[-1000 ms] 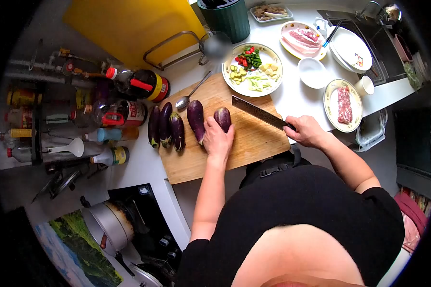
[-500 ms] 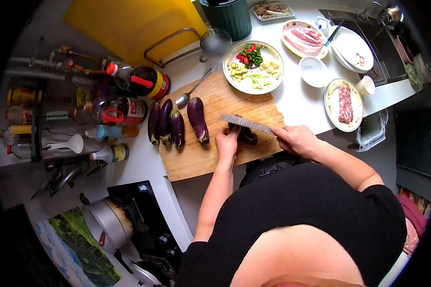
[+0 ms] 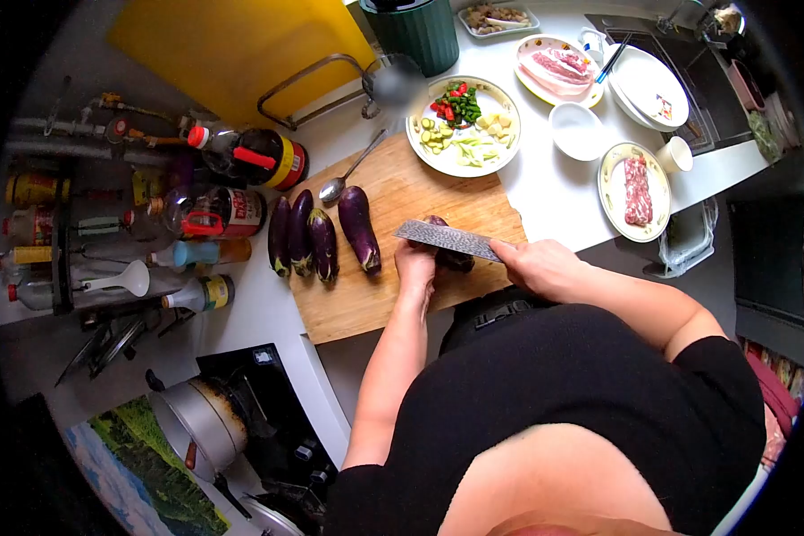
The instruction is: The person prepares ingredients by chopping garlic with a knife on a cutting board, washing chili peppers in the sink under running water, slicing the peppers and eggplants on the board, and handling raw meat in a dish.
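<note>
My right hand (image 3: 540, 266) is closed round the handle of a kitchen knife (image 3: 447, 239) with a broad, patterned blade. The blade lies across a dark purple eggplant (image 3: 456, 259), hiding much of it. My left hand (image 3: 414, 266) grips the eggplant's left side, its fingertips partly behind the blade. Whether the edge has gone into the flesh cannot be made out. Both hands are over a wooden cutting board (image 3: 348, 308). Left of them, several whole eggplants (image 3: 359, 230) lie side by side, with a metal spoon (image 3: 333, 188) above them.
Behind the board stands a plate of chopped vegetables (image 3: 417, 152). To its right are sliced meat on a plate (image 3: 558, 73), a white bowl (image 3: 579, 132) and more meat on a plate (image 3: 636, 189). Bottles (image 3: 228, 212) line the left, above a pot (image 3: 192, 424) near the stove.
The knife blade has turned so more of its flat side shows, and its tip sits slightly lower. More eggplant appears above the blade. The whole view has shifted a little.
</note>
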`<state>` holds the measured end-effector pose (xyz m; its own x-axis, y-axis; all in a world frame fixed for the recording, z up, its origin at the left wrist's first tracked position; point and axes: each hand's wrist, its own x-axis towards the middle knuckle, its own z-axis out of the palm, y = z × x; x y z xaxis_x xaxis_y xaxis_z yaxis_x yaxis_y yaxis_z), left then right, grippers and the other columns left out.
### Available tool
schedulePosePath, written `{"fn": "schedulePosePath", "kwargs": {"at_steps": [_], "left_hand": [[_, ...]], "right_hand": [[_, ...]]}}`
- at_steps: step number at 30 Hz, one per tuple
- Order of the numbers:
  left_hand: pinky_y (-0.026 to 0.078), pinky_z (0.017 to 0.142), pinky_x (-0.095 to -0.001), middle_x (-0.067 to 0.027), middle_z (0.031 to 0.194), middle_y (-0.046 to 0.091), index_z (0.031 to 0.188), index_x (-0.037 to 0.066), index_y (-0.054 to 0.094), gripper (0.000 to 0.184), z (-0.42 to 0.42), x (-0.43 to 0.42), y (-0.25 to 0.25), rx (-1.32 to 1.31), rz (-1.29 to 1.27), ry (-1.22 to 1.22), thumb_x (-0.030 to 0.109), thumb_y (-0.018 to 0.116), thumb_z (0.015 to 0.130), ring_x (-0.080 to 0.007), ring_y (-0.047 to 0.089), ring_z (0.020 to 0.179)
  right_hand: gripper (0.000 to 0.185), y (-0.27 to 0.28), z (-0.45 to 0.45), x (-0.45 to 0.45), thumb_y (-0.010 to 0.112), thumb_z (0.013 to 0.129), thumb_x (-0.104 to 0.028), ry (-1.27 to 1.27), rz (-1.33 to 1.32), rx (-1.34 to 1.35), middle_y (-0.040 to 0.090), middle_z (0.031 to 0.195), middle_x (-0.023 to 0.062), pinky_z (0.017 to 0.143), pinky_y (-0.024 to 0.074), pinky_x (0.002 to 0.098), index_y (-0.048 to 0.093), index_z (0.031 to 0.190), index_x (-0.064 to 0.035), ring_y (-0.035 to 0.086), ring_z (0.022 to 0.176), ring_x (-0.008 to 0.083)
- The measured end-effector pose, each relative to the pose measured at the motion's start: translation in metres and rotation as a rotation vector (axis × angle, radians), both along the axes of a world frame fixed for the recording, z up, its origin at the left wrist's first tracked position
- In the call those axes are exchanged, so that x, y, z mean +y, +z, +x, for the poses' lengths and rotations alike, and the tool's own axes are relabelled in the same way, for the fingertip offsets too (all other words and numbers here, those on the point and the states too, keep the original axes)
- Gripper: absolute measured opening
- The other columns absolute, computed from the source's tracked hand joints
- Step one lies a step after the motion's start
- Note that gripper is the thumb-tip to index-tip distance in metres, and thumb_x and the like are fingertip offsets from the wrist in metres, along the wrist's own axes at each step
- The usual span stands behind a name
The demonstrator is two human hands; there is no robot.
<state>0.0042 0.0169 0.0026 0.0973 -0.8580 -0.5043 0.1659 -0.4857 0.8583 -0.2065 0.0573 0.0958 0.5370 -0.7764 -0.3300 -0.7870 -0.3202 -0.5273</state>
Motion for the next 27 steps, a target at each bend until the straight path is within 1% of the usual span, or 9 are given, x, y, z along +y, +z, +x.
{"fn": "schedulePosePath", "kwargs": {"at_steps": [1, 2, 4, 9, 15, 17, 21, 24, 27], "left_hand": [[0.048, 0.051, -0.0262, -0.0026, 0.086, 0.064, 0.096, 0.004, 0.061, 0.022, -0.002, -0.001, 0.010, 0.018, 0.112, 0.029, 0.017, 0.070, 0.081, -0.0102, 0.060, 0.068], [0.048, 0.051, -0.0262, -0.0026, 0.086, 0.064, 0.096, 0.004, 0.061, 0.022, -0.003, -0.002, 0.016, 0.019, 0.110, 0.028, 0.017, 0.070, 0.081, -0.0102, 0.060, 0.068], [0.047, 0.040, -0.0253, -0.0052, 0.086, 0.064, 0.101, 0.002, 0.058, 0.030, -0.005, -0.003, 0.022, -0.073, 0.180, -0.022, 0.019, 0.071, 0.080, -0.0120, 0.061, 0.064], [0.049, 0.039, -0.0256, -0.0105, 0.089, 0.063, 0.104, -0.002, 0.052, 0.037, 0.003, -0.003, 0.007, -0.043, 0.166, -0.039, 0.019, 0.070, 0.079, -0.0167, 0.062, 0.062], [0.049, 0.038, -0.0260, -0.0121, 0.090, 0.062, 0.100, -0.004, 0.052, 0.033, 0.005, -0.003, 0.006, -0.069, 0.128, -0.077, 0.016, 0.067, 0.079, -0.0166, 0.060, 0.059], [0.052, 0.041, -0.0274, -0.0112, 0.083, 0.063, 0.097, -0.005, 0.059, 0.026, 0.004, -0.001, 0.006, -0.136, 0.106, -0.061, 0.017, 0.065, 0.083, -0.0177, 0.061, 0.060], [0.048, 0.036, -0.0256, -0.0125, 0.086, 0.061, 0.101, -0.005, 0.052, 0.035, 0.009, -0.003, -0.003, -0.139, 0.169, -0.073, 0.018, 0.067, 0.079, -0.0159, 0.058, 0.054], [0.048, 0.038, -0.0277, -0.0128, 0.078, 0.062, 0.085, -0.003, 0.052, 0.031, 0.006, 0.000, 0.016, -0.022, 0.109, -0.063, 0.021, 0.070, 0.078, -0.0173, 0.059, 0.056], [0.048, 0.039, -0.0304, -0.0119, 0.077, 0.062, 0.080, 0.000, 0.052, 0.031, 0.009, 0.000, -0.012, -0.031, 0.026, -0.010, 0.023, 0.072, 0.077, -0.0182, 0.060, 0.058]], "right_hand": [[0.030, -0.006, 0.005, -0.003, 0.051, 0.084, -0.011, 0.001, -0.002, 0.001, 0.060, 0.064, 0.0173, 0.052, 0.0482, 0.0460, 0.042, 0.111, -0.0019, 0.062, 0.061, 0.0352], [0.030, -0.012, 0.009, -0.006, 0.050, 0.084, -0.011, -0.009, -0.028, -0.003, 0.060, 0.064, 0.0175, 0.052, 0.0480, 0.0463, 0.043, 0.111, -0.0012, 0.062, 0.061, 0.0357], [0.031, -0.019, 0.015, -0.012, 0.050, 0.084, -0.011, -0.018, -0.056, -0.006, 0.060, 0.064, 0.0176, 0.052, 0.0477, 0.0467, 0.043, 0.111, -0.0005, 0.061, 0.061, 0.0363], [0.030, -0.026, 0.020, -0.026, 0.053, 0.082, -0.015, -0.032, -0.095, -0.066, 0.060, 0.066, 0.0196, 0.057, 0.0478, 0.0486, 0.048, 0.108, -0.0026, 0.061, 0.063, 0.0383], [0.030, -0.035, 0.025, -0.041, 0.054, 0.081, -0.018, -0.048, -0.030, -0.078, 0.062, 0.071, 0.0215, 0.061, 0.0490, 0.0488, 0.051, 0.109, -0.0073, 0.061, 0.068, 0.0401], [0.030, -0.039, 0.027, -0.044, 0.054, 0.080, -0.018, -0.050, -0.025, -0.075, 0.062, 0.072, 0.0216, 0.062, 0.0490, 0.0488, 0.052, 0.109, -0.0082, 0.061, 0.068, 0.0405], [0.030, -0.050, 0.023, -0.041, 0.054, 0.080, -0.016, -0.049, -0.065, -0.151, 0.061, 0.072, 0.0219, 0.061, 0.0486, 0.0487, 0.052, 0.109, -0.0075, 0.061, 0.068, 0.0402], [0.031, -0.034, 0.015, -0.031, 0.054, 0.080, -0.015, -0.026, -0.112, -0.185, 0.060, 0.069, 0.0210, 0.058, 0.0476, 0.0482, 0.053, 0.110, -0.0076, 0.060, 0.065, 0.0391], [0.035, 0.002, 0.003, -0.014, 0.054, 0.078, -0.014, -0.032, -0.073, -0.081, 0.058, 0.063, 0.0182, 0.054, 0.0459, 0.0469, 0.052, 0.113, -0.0080, 0.058, 0.058, 0.0371]]}}
